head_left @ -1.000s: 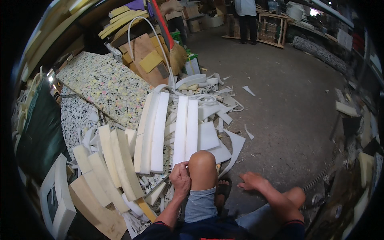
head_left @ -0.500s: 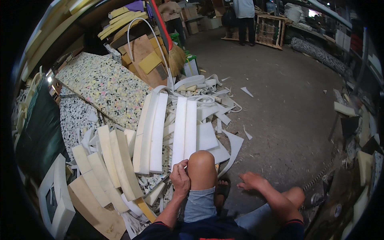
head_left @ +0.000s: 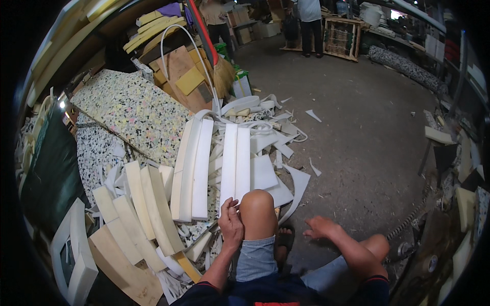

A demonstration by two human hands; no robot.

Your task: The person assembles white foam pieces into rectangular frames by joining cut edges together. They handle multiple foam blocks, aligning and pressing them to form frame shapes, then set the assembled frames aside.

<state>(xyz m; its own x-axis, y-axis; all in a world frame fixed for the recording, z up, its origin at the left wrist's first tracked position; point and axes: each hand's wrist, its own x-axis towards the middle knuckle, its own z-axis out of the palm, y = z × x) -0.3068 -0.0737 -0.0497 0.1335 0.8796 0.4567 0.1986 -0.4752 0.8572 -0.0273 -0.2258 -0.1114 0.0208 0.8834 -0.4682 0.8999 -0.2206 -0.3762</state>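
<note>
Our left hand (head_left: 230, 224) has uncurled slightly, its hold unclear; the white foam strips (head_left: 232, 163) lie just ahead of it, lengthwise away; our farther right hand (head_left: 320, 227) hangs half-curled, seemingly empty.

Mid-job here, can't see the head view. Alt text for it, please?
The left hand is beside a bare knee, near the lower ends of two white foam strips; its grip is unclear. The right hand is over the floor, with nothing visible in it. Cream foam strips lie further left; two people stand in the background.
</note>
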